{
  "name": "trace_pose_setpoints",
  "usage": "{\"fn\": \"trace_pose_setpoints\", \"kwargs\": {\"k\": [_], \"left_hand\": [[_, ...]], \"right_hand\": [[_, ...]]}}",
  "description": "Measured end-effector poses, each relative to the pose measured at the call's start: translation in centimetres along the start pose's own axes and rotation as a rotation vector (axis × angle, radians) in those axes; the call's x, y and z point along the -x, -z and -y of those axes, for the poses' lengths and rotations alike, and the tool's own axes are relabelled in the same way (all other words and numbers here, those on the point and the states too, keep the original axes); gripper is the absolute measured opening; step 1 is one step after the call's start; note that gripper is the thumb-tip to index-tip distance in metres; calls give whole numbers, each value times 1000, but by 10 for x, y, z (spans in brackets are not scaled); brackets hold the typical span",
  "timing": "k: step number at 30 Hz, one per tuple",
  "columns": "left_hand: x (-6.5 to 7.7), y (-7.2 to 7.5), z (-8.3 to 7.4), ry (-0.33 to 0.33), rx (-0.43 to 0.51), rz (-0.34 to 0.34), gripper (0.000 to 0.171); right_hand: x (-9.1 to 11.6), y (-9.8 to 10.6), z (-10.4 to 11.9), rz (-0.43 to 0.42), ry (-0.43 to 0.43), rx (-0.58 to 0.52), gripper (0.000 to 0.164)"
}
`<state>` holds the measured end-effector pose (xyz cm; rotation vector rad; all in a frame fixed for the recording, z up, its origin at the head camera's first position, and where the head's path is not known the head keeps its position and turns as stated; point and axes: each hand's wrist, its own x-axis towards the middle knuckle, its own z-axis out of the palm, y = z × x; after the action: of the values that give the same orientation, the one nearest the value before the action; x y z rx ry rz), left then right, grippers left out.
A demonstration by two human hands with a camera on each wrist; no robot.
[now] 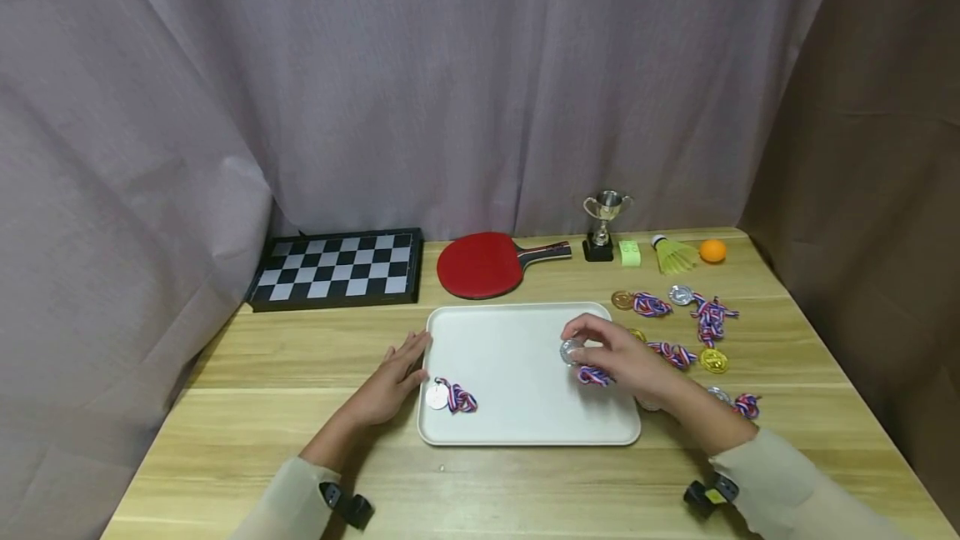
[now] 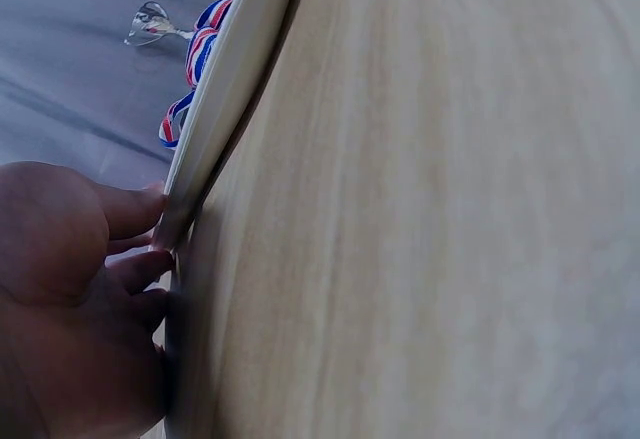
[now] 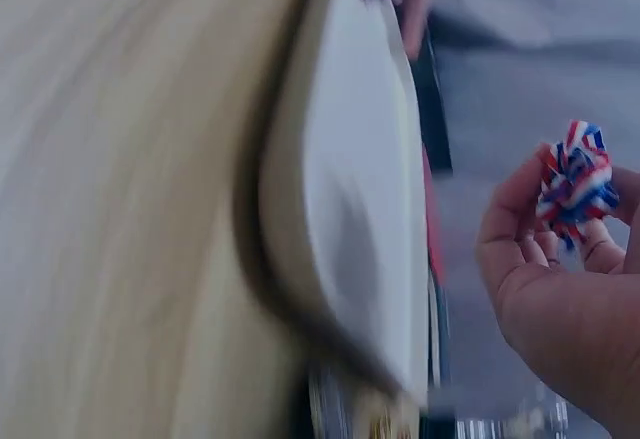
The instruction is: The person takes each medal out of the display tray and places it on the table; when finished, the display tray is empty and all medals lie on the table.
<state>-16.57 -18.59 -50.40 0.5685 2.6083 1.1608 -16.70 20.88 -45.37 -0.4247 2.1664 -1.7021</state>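
Note:
My right hand (image 1: 618, 357) pinches a silver medal (image 1: 570, 351) between thumb and fingers over the right part of the white tray (image 1: 517, 432). The medal's bunched red, white and blue ribbon (image 3: 578, 181) shows at the fingers in the right wrist view. At the tray's left rim, my left hand (image 1: 386, 386) rests with fairly straight fingers; its thumb (image 2: 135, 211) touches the rim in the left wrist view. Another silver medal (image 1: 437, 396) with a striped ribbon (image 1: 459, 398) lies inside the tray near its lower left corner.
Right of the tray lie several gold, bronze and silver medals, including a gold one (image 1: 713, 360), partly behind my right hand. Along the back stand a chessboard (image 1: 337, 267), red table tennis paddle (image 1: 480, 265), small trophy (image 1: 602, 219), green block (image 1: 630, 253), shuttlecock (image 1: 673, 256) and orange ball (image 1: 712, 251).

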Motion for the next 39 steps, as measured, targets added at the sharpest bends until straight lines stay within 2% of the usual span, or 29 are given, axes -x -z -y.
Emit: {"fn": "trace_pose_setpoints", "kwargs": {"k": [3,5,9,12,16,19,22,26,29,39], "left_hand": [[0,0,0,-3,-1,-2,61],[0,0,0,-3,-2,-2,61],[0,0,1,0,-3,-1,61],[0,-1,1,4,0,-1,61],[-1,-1,2,8,5,-5,61],[0,-1,2,10,7,-6,61],[0,-1,3,10,8,-7,61],[0,-2,4,9,2,-3,61],[-1,-2,4,9,5,-2,61],[-1,-2,4,9,-2,-3,60]], "right_hand": [[15,32,-3,-100,-43,7,33],[24,57,-9,-164,-58,54,33],[40,112,-26,-284,-70,123,22],[47,153,-40,-372,-64,134,18],[50,195,-57,-491,-79,266,17],[48,216,-67,-556,-135,397,30],[45,230,-76,-586,-192,463,42],[43,239,-87,-582,-255,527,39],[41,241,-93,-580,-267,572,37],[36,238,-102,-622,-316,567,36]]}}
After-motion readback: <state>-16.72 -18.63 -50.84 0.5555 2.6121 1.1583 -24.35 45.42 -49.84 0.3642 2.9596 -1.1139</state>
